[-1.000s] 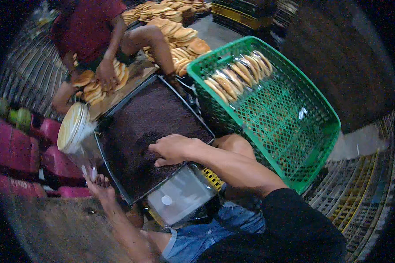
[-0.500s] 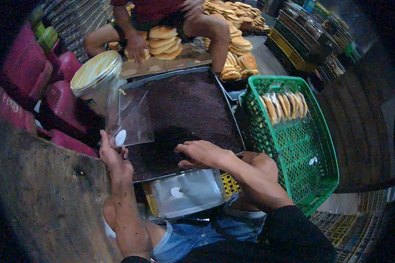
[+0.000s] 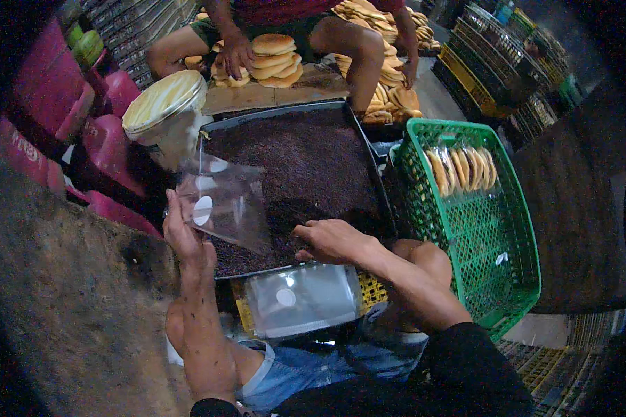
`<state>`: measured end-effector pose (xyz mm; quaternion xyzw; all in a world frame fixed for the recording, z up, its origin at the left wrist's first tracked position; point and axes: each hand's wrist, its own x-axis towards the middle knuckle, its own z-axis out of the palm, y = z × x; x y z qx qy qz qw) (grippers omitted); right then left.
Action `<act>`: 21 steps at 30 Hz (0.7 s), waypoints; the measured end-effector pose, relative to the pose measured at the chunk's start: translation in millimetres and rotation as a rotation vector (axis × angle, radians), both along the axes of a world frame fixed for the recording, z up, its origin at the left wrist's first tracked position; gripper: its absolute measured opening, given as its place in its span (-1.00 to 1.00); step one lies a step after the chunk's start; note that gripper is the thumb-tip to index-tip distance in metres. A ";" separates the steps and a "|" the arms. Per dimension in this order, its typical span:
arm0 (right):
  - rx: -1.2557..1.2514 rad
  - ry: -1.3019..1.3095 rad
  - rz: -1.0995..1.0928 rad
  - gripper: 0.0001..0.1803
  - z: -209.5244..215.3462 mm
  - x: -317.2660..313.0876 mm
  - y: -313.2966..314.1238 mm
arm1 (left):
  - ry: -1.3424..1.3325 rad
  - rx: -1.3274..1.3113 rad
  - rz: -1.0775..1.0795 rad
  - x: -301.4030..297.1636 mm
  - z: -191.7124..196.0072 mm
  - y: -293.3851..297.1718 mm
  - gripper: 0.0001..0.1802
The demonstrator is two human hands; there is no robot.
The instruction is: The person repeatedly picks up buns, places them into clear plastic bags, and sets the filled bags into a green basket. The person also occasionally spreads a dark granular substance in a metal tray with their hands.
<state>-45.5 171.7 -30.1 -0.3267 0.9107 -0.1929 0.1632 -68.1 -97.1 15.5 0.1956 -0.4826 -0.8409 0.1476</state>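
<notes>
My left hand (image 3: 186,233), closed at the tray's near left corner, pinches clear plastic bags (image 3: 240,215) with white oval labels. The bags hang tilted over dark brown sprinkles (image 3: 299,153) filling a wide metal tray (image 3: 278,110). My right hand (image 3: 337,240) is above the tray's near right part, its fingers loosely bent and apart, with nothing visible in them. Below that tray, a stack of clear bags (image 3: 306,302) lies on a yellow crate (image 3: 373,290) in front of my lap.
Right of the tray stands a green basket (image 3: 459,264) holding packed round breads (image 3: 462,170). Across from me a person (image 3: 278,14) sits by a pile of breads (image 3: 275,59). A tub of pale cream (image 3: 163,104) and pink chairs (image 3: 108,153) are at left.
The bags in my left hand have tilted and spread, showing more labels. My right hand stays over the sprinkles. The other person's hand has moved down to the breads at the right.
</notes>
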 end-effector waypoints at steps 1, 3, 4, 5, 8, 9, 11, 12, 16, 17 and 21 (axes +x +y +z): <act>0.074 0.002 -0.033 -0.46 1.2 1.0 2.7 | 0.005 0.003 0.010 -0.5 -4.0 -1.2 -0.58; 0.210 -0.013 -0.079 -0.42 2.4 -1.5 8.8 | 0.090 0.178 -0.032 -11.0 -12.3 -7.4 -0.55; 0.244 -0.028 -0.133 -0.39 2.9 -1.7 11.0 | 0.111 0.257 -0.035 -8.6 -17.1 -14.9 -0.54; 0.280 -0.038 -0.183 -0.37 6.0 -5.5 14.2 | 0.131 0.334 -0.073 -4.4 -19.1 -24.3 -0.53; 0.293 0.066 -0.436 -0.34 12.8 -14.5 38.0 | 0.134 0.606 -0.110 -6.9 -25.5 -22.8 -0.53; 0.267 0.136 -0.542 -0.32 17.1 -18.6 44.1 | 0.114 0.576 -0.091 -6.6 -25.6 -23.1 -0.54; -0.010 0.355 -0.746 -0.31 24.2 -22.7 50.5 | 0.078 0.515 -0.053 -4.9 -26.1 -26.5 -0.54; -0.204 0.507 -0.817 -0.30 24.4 -31.8 59.8 | 0.067 0.503 -0.044 -7.6 -24.7 -21.4 -0.54; -1.008 0.657 -0.922 -0.35 44.8 -44.0 67.1 | 0.034 0.471 0.016 -4.0 -18.7 -25.6 -0.56; -1.167 0.666 -0.941 -0.41 46.1 -44.6 68.9 | 0.030 0.480 0.017 -6.1 -19.6 -24.8 -0.56; -0.528 0.284 -0.704 -0.48 48.3 -30.3 81.4 | 0.054 0.458 0.010 -4.5 -18.4 -17.0 -0.56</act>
